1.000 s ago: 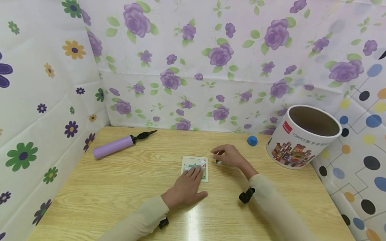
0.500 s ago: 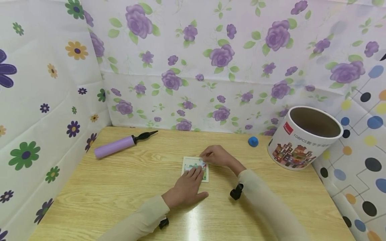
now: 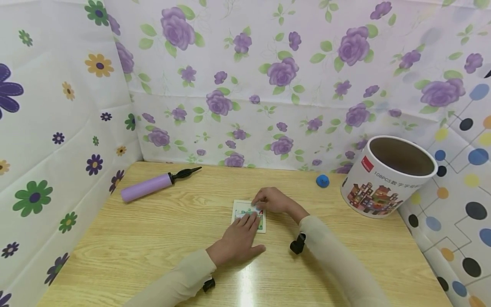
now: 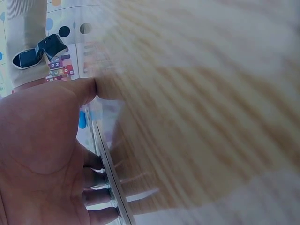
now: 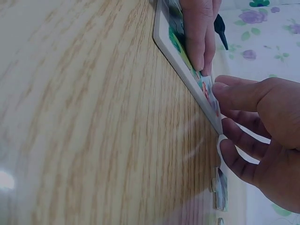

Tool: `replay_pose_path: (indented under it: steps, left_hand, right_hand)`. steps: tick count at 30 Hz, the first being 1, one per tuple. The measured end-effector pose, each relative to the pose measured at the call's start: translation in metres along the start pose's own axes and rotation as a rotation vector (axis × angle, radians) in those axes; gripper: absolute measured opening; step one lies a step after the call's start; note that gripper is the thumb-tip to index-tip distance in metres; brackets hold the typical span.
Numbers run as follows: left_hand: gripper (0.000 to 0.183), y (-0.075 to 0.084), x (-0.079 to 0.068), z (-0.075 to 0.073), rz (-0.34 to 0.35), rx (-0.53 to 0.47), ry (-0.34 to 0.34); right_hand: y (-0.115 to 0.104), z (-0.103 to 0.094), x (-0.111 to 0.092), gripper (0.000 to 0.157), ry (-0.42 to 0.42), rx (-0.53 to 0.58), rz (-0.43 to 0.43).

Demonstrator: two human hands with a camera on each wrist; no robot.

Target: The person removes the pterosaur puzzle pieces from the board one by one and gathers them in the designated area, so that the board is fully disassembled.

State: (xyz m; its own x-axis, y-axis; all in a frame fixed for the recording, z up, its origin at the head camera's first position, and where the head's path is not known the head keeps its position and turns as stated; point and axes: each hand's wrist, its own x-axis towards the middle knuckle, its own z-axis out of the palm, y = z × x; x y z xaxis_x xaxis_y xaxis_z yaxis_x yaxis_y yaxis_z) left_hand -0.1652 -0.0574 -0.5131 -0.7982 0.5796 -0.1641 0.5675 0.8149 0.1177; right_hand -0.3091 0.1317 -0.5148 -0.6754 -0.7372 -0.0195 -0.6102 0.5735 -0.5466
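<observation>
Resting extended fingers on the small picture board point(image 3: 241, 206), the left hand point(image 3: 238, 239) has its thumb spread wide. At the board's far right corner, the right hand point(image 3: 274, 200) bends its fingers narrowly; whether they pinch anything cannot be told. The board lies flat on the surface point(image 3: 184, 226), a loose piece point(image 5: 221, 190) just beside it.

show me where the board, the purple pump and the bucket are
Board point(image 3: 242, 204): head view, on its pale top border
Purple pump point(image 3: 147, 187): head view, on the middle of its barrel
Bucket point(image 3: 377, 187): head view, on its printed outer wall
</observation>
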Motion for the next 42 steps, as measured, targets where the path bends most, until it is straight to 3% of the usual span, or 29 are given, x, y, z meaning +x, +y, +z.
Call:
replay_pose_path:
  steps: [42]
  left_hand:
    - [0.090,-0.001,0.001,0.003,0.017,0.071,0.007]
  right_hand:
    - [-0.012,0.004,0.007,0.015,-0.005,-0.166,0.022]
